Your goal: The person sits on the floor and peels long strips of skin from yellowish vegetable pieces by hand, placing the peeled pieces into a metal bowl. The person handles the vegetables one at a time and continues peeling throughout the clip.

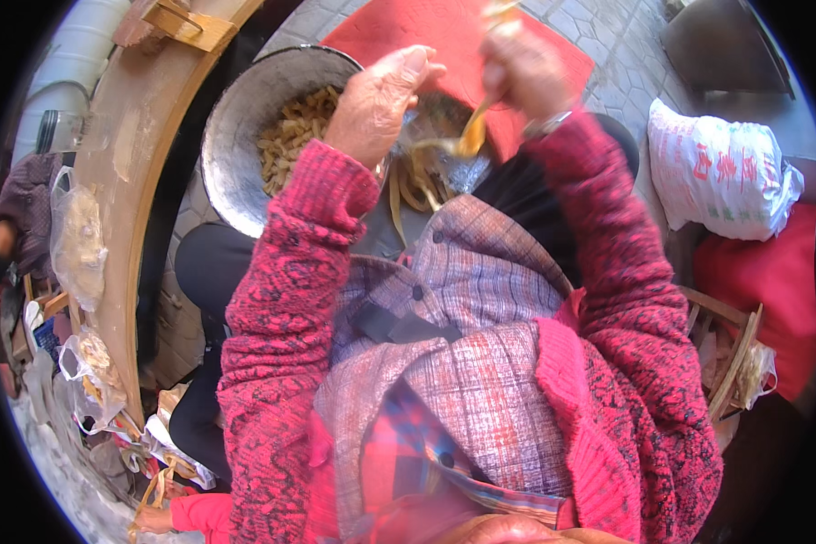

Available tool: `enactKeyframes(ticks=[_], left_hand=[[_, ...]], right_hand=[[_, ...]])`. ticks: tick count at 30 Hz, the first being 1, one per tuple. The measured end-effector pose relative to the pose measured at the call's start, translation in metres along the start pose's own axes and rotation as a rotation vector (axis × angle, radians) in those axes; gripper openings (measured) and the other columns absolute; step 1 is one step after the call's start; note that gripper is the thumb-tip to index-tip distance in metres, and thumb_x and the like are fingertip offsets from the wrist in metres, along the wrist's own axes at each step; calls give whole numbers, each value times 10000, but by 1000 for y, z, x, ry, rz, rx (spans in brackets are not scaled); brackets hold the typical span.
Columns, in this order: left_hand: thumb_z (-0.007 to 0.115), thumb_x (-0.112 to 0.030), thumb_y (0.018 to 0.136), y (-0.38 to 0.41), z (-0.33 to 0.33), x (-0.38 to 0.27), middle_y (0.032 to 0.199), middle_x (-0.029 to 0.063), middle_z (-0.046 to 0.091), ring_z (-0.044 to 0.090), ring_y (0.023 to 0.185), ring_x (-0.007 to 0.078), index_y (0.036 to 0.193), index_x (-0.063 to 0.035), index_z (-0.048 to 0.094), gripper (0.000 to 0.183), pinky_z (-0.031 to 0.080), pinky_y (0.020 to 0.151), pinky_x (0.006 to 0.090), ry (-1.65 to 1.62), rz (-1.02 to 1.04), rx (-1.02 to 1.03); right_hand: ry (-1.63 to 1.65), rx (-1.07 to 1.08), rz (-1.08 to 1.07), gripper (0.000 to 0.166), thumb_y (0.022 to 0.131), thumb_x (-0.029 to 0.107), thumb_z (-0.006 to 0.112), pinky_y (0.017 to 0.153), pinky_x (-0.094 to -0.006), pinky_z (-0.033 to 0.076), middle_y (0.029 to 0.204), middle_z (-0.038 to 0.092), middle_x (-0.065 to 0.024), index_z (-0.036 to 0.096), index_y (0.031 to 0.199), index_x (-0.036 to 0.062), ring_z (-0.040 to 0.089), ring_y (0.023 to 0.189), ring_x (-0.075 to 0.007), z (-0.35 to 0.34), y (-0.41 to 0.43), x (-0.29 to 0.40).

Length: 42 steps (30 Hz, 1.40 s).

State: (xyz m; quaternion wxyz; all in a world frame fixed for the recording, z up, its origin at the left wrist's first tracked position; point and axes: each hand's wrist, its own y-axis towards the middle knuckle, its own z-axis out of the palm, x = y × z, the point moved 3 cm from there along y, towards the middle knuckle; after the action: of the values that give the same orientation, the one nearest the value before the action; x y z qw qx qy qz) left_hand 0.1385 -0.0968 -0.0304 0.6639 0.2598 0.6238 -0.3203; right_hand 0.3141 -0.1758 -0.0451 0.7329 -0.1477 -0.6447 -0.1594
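Observation:
My right hand [527, 71], blurred by motion, is closed around pale yellowish strips [474, 132]. One end sticks out above the fist and another hangs below it. My left hand [381, 102] is raised over the right rim of a metal basin [228, 136], its fingers loosely curled and slightly apart. Nothing shows between them. Inside the basin lie many short, pale yellow-brown pieces [292, 136]. More long strips [408, 187] lie with clear plastic [466, 173] between the basin and my lap, partly hidden by my left wrist.
A red mat [408, 30] lies on the paved floor beyond. At left runs a wooden bench [119, 156] with a filled plastic bag [81, 245] beside it. A white sack [721, 166] bearing writing stands at right. Another person's hand [153, 520] holds strips at bottom left.

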Motion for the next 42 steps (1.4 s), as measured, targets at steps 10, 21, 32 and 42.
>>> enactKeyframes(ticks=[10,21,32,42], left_hand=[[437,-356,952,-14,-24,12,555,-7,411,395,465,80,908,-34,508,333,398,473,240,-384,-168,-175],[386,-402,950,-22,1,22,460,-17,361,329,381,93,798,-54,512,400,323,409,241,-405,-288,94],[456,-249,954,-23,3,56,752,29,562,520,672,95,996,-12,560,262,441,651,236,128,77,-159],[388,-415,955,-27,-6,43,942,171,621,630,843,242,1089,13,519,467,524,762,386,-849,-415,-1]], right_hand=[[-28,525,277,303,943,285,443,518,-227,462,818,579,-37,551,1079,38,566,700,-108,98,-55,-57],[476,286,145,424,961,358,414,583,-215,500,1170,567,-106,433,1275,74,585,983,-169,68,-9,-39],[544,10,168,267,964,270,441,421,-203,325,624,432,22,548,981,27,522,557,-125,46,6,-6],[341,252,48,287,969,245,428,559,-221,411,697,551,-30,565,938,-5,513,598,-87,90,-39,24]])
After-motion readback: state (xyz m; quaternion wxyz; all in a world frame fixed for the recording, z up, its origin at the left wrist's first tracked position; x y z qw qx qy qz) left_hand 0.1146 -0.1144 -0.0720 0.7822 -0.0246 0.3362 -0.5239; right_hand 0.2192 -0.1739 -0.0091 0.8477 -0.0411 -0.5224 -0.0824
